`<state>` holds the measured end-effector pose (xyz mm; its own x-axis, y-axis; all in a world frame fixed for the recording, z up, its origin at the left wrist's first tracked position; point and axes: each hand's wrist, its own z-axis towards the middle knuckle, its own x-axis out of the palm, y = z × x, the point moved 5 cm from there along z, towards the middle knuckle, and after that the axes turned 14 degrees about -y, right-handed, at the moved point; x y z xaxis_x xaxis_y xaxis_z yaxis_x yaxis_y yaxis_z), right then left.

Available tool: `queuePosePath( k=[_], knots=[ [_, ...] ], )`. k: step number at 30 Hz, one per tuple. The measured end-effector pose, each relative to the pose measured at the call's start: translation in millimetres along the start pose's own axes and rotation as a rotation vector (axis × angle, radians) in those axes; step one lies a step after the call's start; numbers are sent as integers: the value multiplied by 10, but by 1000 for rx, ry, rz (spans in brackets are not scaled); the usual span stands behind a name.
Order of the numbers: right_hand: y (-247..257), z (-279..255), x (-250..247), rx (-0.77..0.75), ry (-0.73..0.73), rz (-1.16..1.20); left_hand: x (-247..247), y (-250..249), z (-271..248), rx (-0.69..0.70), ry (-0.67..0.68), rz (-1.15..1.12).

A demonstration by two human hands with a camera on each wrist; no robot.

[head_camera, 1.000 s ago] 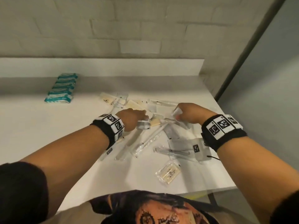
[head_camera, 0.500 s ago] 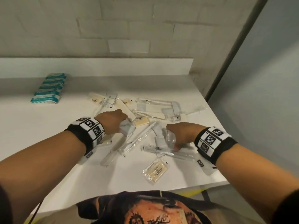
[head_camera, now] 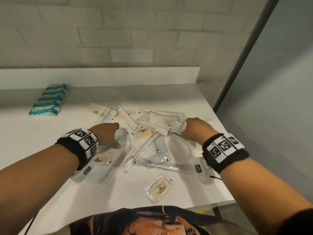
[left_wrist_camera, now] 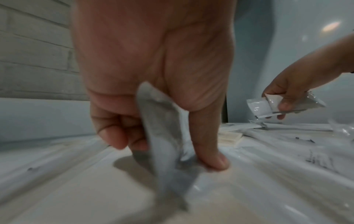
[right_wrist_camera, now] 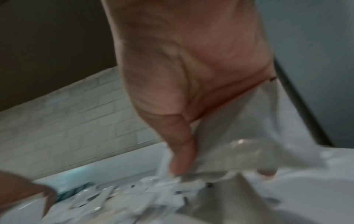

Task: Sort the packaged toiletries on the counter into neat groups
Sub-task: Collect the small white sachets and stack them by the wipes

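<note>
Setting: a white counter (head_camera: 50, 167) is seen against a pale brick wall, with its right edge beside a grey panel.
Sorted group: a neat row of teal packets (head_camera: 49, 99) is lined up near the counter's back-left corner.
Unsorted pile: clear-wrapped combs, soaps and sachets (head_camera: 145, 145) are heaped across the middle and towards the right edge.
Stray item: one wrapped soap (head_camera: 159, 186) is lying alone near the front edge.
Left hand (head_camera: 105, 135): fingers are curled and a thin grey sachet (left_wrist_camera: 162, 136) is pinched against the thumb, low over the pile.
Right hand (head_camera: 194, 129): fingers are clamped on small clear sachets (left_wrist_camera: 268, 106), lifted just above the pile's right side.
Risk: slippery film could be lost from either pinch, judging by the loose grips.
Risk: neighbouring wrappers could be dragged along and knocked off the right edge.
Risk: look-alike clear packets could be grouped wrongly.
</note>
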<state>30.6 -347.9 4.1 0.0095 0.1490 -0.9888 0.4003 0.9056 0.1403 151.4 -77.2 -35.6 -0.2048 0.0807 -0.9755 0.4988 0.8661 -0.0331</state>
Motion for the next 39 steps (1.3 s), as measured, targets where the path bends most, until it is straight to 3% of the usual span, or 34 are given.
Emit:
queuePosePath(
  k=[3,6,9,13,17,20,24,26,31,36,39],
  knots=[
    [-136,44,-6,-25,124,99,19,13,43,-11,52,-32],
    [-257,116,-225,49,29,322,-29,14,85,12,79,-23],
    [-395,215,-329,65,-36,302,-19,0,101,34,152,8],
    [-338,297,-62,-16,152,156,-127,-74,120,63,165,12],
    [-85,355,26,-71,184,98,-412,-141,149,59,3,-44],
    [162,413,-2,-100,154,109,-475,-224,147,178,-123,-40],
    [618,455,-22,-213,104,148,-230,-375,-42,256,94,-140],
    [786,458,33,-267,138,175,-179,-451,-133,306,107,-204],
    [1200,435,267,-380,295,279,-219,-237,-179,231,76,-316],
    [1360,442,408,-393,345,142,-498,221,82,32,-134,-254],
    [1365,480,432,-376,365,143,-455,451,260,-31,-59,-87]
  ],
)
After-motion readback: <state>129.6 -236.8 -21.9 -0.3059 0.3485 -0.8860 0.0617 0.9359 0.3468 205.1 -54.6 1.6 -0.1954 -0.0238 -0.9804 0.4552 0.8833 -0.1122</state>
